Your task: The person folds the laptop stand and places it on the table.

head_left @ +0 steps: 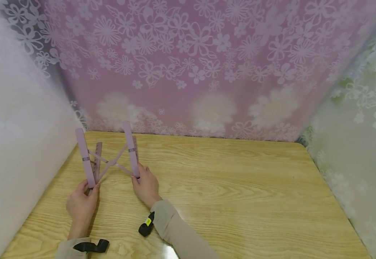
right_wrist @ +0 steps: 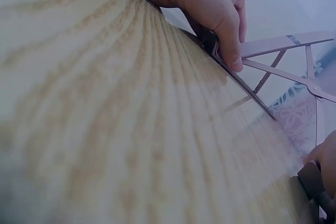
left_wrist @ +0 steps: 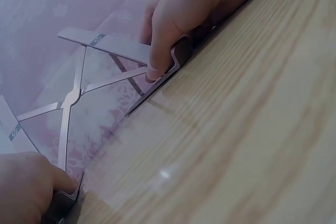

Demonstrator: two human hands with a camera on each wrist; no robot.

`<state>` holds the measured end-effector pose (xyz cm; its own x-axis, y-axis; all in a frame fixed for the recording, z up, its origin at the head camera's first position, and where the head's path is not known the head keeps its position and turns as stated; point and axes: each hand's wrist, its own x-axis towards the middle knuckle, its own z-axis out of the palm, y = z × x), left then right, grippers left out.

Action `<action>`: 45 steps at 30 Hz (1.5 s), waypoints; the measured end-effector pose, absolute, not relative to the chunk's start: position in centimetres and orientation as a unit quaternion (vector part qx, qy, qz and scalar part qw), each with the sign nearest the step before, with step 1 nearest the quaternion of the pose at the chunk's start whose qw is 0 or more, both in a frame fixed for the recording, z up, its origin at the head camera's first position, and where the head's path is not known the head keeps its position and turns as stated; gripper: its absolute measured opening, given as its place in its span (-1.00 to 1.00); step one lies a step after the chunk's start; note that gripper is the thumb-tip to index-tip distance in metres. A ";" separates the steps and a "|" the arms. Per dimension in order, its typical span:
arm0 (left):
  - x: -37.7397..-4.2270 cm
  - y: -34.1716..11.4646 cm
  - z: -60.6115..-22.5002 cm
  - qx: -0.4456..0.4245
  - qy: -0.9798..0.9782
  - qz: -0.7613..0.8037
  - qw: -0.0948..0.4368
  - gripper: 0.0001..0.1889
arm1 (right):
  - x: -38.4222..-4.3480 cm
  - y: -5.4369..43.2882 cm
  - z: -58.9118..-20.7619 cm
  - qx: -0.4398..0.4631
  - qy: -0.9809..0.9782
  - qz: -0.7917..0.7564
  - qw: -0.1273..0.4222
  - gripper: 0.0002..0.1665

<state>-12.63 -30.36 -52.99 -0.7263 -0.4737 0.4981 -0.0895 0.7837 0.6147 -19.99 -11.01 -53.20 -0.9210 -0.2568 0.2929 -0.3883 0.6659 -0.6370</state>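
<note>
A pinkish-purple folding laptop stand stands spread on the left part of the table, its two slanted side arms joined by crossed bars. My left hand pinches the near lower end of the left arm between thumb and fingers. At the near end of the right arm, my right hand grips the stand in the same way. The left wrist view shows the crossbar pivot between both hands. Notched base rails lie under the arms; the undersides of both grips are hidden.
The wood-grain table extends far to the right. Flowered cloth hangs behind it as a pink curtain, with pale cloth along the left edge and more cloth at the right. Black straps sit on both wrists.
</note>
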 end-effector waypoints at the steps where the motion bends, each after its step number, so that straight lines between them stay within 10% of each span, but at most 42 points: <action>1: -12.6 -30.4 -53.0 0.155 -0.883 -0.286 0.337 -0.69 | -19.9 -11.0 -53.2 0.177 -0.908 0.369 0.088 -0.43; 45: -12.0 -29.3 -53.4 0.096 -0.899 -0.259 0.339 -0.66 | -18.2 -8.6 -53.1 0.175 -0.906 0.359 0.138 -0.54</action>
<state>-11.97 -29.27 -53.37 -0.7518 -0.3477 0.5603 0.0035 0.8476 0.5307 -18.22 -8.58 -53.09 -0.9008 -0.2180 0.3755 -0.4159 0.6814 -0.6022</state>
